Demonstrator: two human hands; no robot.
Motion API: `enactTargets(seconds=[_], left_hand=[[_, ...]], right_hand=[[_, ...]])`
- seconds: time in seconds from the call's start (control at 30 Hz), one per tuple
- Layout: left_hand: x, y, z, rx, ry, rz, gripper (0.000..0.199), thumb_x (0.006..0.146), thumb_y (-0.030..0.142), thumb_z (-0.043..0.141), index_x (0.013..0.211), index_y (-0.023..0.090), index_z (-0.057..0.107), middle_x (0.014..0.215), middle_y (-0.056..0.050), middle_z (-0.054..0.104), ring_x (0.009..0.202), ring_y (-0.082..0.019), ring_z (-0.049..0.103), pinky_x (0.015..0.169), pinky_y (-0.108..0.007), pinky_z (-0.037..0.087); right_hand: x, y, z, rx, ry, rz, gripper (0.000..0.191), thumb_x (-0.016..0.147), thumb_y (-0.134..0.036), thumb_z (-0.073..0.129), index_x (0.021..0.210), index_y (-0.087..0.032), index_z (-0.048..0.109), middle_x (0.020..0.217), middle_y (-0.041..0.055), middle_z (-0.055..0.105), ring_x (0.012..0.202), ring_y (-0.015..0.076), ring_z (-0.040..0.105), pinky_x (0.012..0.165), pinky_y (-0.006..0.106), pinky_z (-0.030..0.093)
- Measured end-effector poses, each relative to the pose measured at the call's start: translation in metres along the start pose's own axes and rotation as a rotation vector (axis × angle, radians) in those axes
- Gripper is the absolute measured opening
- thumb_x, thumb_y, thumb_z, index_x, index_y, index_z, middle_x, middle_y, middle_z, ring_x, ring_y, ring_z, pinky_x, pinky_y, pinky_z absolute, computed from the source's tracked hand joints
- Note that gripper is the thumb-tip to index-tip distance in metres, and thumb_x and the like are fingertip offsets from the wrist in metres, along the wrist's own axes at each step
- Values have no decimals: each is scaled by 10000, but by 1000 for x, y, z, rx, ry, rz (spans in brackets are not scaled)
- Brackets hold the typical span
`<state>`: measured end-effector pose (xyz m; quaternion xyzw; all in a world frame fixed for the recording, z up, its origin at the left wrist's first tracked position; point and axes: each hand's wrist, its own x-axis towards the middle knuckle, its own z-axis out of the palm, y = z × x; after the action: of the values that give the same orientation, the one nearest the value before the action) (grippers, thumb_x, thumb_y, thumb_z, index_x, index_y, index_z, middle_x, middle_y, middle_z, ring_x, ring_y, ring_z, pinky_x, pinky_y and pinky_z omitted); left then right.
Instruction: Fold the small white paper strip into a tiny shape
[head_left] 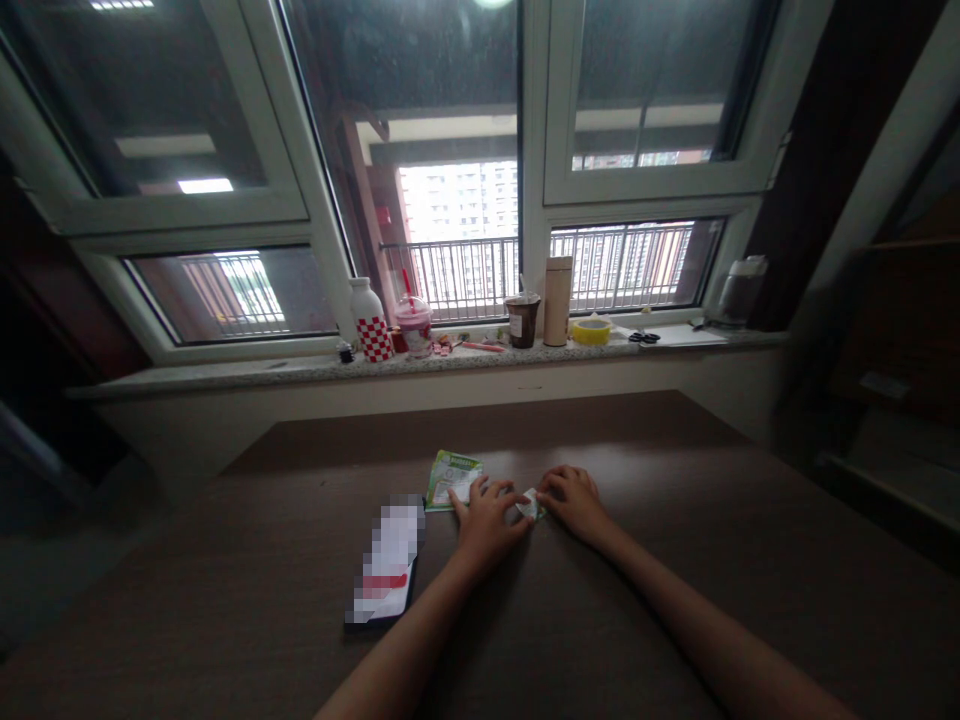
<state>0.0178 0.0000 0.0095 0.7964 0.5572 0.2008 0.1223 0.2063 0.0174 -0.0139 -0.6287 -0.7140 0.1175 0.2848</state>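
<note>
On brown smooth tabletop: small crinkled white-green piece [529, 505] between left hand [491, 520] and right hand [574, 500], fingers curled at its edges, grip unclear; flat squarish green-white packet [453, 480] beside left hand

White-framed windows [534, 120] above a stone sill [300, 373] light a brown wooden table [247, 530].

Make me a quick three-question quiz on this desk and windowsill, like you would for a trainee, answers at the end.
1. True or false: the tan flask stands between the dark cup and the yellow tape.
2. Which hand is nearer the phone? A) right B) left
3. Fill in the blank: the checks on the white bottle are ____.
Key: 1 true; 2 B; 3 red.
</note>
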Motion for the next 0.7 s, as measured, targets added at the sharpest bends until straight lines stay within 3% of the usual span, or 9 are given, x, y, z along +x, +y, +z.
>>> enactTargets(seconds=[0.7], left_hand=[[-1,6,2,30,6,-15,224,790,445,620,988,365,688,1417,37,498,1379,-352,251,1052,-762,-29]], right_hand=[[-4,-14,4,-91,62,63,182,853,-422,584,916,-281,681,1119,45,596,1083,250,466,997,426,297]])
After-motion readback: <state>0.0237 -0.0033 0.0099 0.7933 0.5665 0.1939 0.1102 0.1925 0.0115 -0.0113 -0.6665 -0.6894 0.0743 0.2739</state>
